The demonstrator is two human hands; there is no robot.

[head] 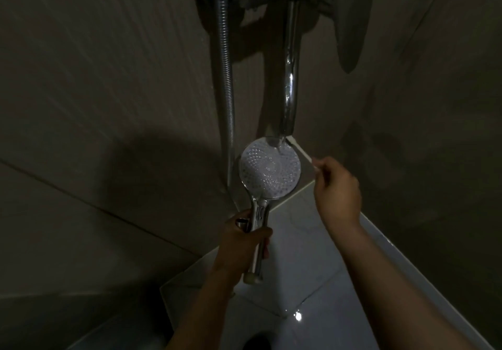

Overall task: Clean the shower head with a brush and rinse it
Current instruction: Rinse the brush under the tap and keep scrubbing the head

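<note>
dim grey tiled wall (108, 105) stands behind a glossy white basin (312, 268). a curved chrome tap spout (290, 78) hangs beside a ribbed metal hose (226, 78). just under the spout's mouth sits the round chrome shower head (270, 171), white nozzle face up. the left hand (241, 241) is wrapped round its handle. the right hand (338, 186) pinches a thin white brush (303, 152), whose tip is at the head's upper rim.

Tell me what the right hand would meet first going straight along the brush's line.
Likely the shower head at its upper rim, just below the spout, where the brush tip sits; depth is unclear.
</note>
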